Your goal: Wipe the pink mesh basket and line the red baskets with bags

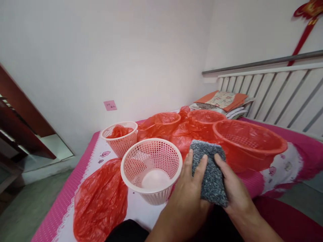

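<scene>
Between my two hands is a thick grey speckled scrubbing sponge with a paler edge along its top. My left hand grips its left side, fingers pointing up over the face. At the other side my right hand holds the sponge, with the thumb bent over its front. Just left of my hands, a pale pink perforated plastic basket stands upright, its round bottom visible inside. A crumpled red plastic bag lies left of this basket.
Behind stands another pale basket with red plastic inside. Several baskets wrapped in red bags, including a large one, stand at the right. Folded textiles lie by the white bed rail. A patterned sheet covers the bed.
</scene>
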Available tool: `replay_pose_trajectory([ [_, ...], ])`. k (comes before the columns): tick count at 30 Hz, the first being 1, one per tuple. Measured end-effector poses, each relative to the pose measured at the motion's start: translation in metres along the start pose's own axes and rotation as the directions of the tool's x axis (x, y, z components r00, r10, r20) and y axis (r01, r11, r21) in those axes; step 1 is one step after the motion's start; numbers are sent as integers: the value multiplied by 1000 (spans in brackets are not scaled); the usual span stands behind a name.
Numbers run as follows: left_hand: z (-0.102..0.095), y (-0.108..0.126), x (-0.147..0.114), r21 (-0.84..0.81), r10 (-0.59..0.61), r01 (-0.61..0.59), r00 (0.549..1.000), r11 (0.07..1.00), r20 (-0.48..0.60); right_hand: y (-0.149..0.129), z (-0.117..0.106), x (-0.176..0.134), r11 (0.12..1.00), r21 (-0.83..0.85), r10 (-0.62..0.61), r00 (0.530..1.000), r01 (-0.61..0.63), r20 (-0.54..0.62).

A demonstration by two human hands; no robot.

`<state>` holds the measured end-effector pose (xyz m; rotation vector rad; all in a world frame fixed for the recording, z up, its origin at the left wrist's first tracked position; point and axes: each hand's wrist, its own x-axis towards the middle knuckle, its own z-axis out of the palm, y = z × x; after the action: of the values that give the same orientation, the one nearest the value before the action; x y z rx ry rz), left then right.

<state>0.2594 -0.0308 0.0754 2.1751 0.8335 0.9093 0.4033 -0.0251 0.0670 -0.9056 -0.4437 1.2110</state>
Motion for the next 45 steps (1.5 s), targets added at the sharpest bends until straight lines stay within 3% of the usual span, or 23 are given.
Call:
replay_pose_trajectory([
  [4, 19, -6, 6, -237, 14, -54, 986, 970, -167, 6, -16, -2, 958, -97, -257, 960, 268, 112],
  [6, 19, -5, 10, -460, -97, -40, 958, 887, -269, 8, -21, -2, 891, -238, -335, 915, 386, 226],
  [7, 17, -4, 13, -597, -209, -12, 931, 802, -300, 8, -23, -1, 852, -313, -344, 899, 420, 269],
  [9, 7, -3, 19, -847, -462, 9, 841, 531, -281, 9, -23, 0, 808, -409, -329, 901, 423, 283],
  [11, -8, -3, 24, -968, -627, -67, 750, 244, -210, 11, -21, 1, 851, -374, -295, 925, 368, 240],
  [12, -17, -4, 26, -982, -665, -118, 723, 148, -187, 13, -18, 0, 890, -313, -269, 936, 331, 226],
  [14, -31, -7, 27, -984, -699, -175, 698, 40, -153, 16, -13, -4, 950, -188, -203, 950, 250, 236],
  [16, -39, -11, 26, -982, -703, -190, 697, 8, -140, 20, -8, -9, 976, -124, -142, 956, 178, 257],
  [20, -37, -18, 21, -994, -677, -105, 731, 11, -84, 23, -8, -12, 997, -58, -24, 955, 43, 295],
  [25, -35, -21, 17, -999, -614, 21, 790, 28, -1, 15, -22, 4, 993, 70, 71, 957, -94, 281],
  [29, -42, -22, 14, -988, -555, 88, 832, 128, 2, 2, -35, 11, 997, -47, 77, 941, -65, 329],
  [32, -45, -21, 9, -967, -485, 157, 873, 201, 40, -9, -41, 8, 995, -97, 73, 902, -35, 425],
  [37, -35, -17, 1, -920, -314, 258, 936, 295, 162, -16, -43, -10, 978, -145, 200, 855, -148, 479],
  [42, -29, -16, 1, -839, -220, 203, 970, 504, 102, -15, -34, -19, 974, -178, 196, 919, -141, 342],
  [45, -27, -20, 5, -818, -180, 216, 974, 534, 140, -15, -29, -16, 982, -145, 152, 959, -119, 239],
])
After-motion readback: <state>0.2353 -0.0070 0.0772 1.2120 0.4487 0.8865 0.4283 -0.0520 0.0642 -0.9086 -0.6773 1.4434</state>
